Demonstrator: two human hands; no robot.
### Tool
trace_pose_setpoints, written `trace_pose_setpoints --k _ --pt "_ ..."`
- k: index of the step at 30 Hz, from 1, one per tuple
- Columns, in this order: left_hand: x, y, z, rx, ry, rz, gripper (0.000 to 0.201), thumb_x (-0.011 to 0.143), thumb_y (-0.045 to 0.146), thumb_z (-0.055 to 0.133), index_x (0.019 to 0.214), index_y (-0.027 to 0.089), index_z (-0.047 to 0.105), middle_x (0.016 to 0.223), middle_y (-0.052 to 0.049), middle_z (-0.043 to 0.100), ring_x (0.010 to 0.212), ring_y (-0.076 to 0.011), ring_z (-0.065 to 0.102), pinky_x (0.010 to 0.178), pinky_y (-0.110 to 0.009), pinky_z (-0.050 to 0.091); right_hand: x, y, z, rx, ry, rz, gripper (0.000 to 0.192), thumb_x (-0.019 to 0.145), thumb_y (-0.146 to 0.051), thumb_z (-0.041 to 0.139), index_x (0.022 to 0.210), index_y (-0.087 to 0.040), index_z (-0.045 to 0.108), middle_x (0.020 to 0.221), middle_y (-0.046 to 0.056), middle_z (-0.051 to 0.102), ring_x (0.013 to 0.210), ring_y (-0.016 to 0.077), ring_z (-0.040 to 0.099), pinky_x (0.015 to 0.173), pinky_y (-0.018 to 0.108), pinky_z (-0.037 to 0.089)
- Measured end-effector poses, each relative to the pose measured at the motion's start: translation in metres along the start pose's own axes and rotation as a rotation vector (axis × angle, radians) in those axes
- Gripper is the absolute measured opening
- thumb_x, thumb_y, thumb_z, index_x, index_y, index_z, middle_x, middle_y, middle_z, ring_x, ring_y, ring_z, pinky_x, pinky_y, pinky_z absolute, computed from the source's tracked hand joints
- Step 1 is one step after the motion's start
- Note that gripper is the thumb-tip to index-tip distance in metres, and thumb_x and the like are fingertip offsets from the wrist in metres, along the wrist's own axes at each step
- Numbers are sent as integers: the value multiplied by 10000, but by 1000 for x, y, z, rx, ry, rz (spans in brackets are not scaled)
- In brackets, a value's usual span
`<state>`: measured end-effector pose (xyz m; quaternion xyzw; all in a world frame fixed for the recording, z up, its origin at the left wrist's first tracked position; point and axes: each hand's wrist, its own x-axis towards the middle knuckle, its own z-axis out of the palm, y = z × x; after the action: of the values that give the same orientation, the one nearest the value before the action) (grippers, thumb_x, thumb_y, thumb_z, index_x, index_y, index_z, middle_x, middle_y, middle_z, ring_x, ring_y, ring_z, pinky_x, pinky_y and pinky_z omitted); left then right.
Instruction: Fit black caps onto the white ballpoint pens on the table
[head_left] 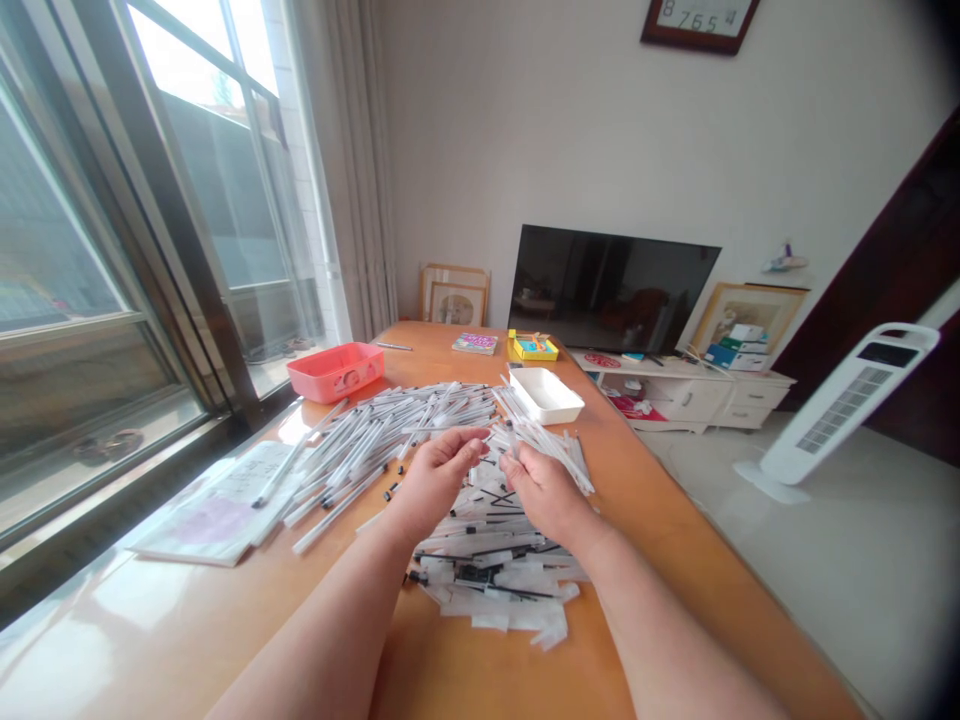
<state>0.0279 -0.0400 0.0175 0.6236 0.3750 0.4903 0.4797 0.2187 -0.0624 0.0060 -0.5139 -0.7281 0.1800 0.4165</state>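
A home living room: television (611, 290), wall clock (699, 20), curtains (360, 170).

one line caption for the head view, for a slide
Two hands meet over a heap of white pens on a wooden table.

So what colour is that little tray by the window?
The tray is coral pink, seen clearly in the head view.

A shallow pink plastic tray (335, 371) is sitting on the orange wooden table (480, 670), left of a white rectangular plastic tray (546, 394). Beyond that white tray, a yellow box (533, 346) is lying before a black flat television (609, 289).
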Motion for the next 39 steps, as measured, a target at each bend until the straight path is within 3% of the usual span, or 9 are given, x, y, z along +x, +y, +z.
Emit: trace_pose_setpoints --k 4,9,16,21,26,32,35,39 --pt "-3 8 -3 -124 -19 15 433 900 465 672 1222 180 717 1087 -99 731 943 -197 634 784 -291 472 -3 -8 1 13 -73 -36 301 976 -412 534 728 -243 528 684 7 604 666 189 542 631 299 392" --pt "0 3 -3 -176 -25 -2 381 836 433 750 1091 150 754 912 -70 714 835 -176 605 786 -300 468 -4 -10 1 168 -73 -36 293 913 -451 651 703 -257 592 679 6 615 682 199 552 651 309 413" --pt "7 -4 -14 -325 51 -23 299 797 377 786 964 137 725 798 -26 660 751 -133 554 735 -266 436 -4 -14 -6 252 -227 47 381 1007 -450 494 707 -240 598 690 -1 638 660 179 564 664 306 422" --pt "7 -3 -16 -283 47 -15 261 804 370 772 871 140 668 768 -13 646 736 -121 540 733 -253 424 -2 -7 -1 134 -164 -12 318 1007 -377 489 742 -236 596 704 -6 645 680 179 580 668 304 433" --pt "5 -2 -18 -67 60 -20 302 841 448 710 812 165 609 721 13 600 665 -112 498 664 -242 411 2 7 3 -170 3 -118 180 956 -326 587 823 -244 676 773 31 668 784 211 608 720 315 436" --pt "6 -3 -23 369 14 60 388 924 529 558 715 205 525 618 40 464 574 -118 395 558 -247 319 4 13 -2 -235 36 -168 104 933 -307 638 913 -263 730 856 39 716 884 232 628 819 335 451" --pt "7 -2 -21 407 10 82 454 954 559 478 660 213 492 608 24 466 583 -138 418 565 -263 325 4 11 -3 -227 36 -170 89 924 -304 651 905 -265 728 850 35 715 884 233 626 820 336 455" --pt "7 -3 -21 400 22 -1 539 962 616 400 604 218 462 555 14 462 541 -148 420 546 -271 323 3 10 -2 -223 22 -157 86 920 -304 656 885 -267 725 826 32 706 872 232 625 808 334 459"
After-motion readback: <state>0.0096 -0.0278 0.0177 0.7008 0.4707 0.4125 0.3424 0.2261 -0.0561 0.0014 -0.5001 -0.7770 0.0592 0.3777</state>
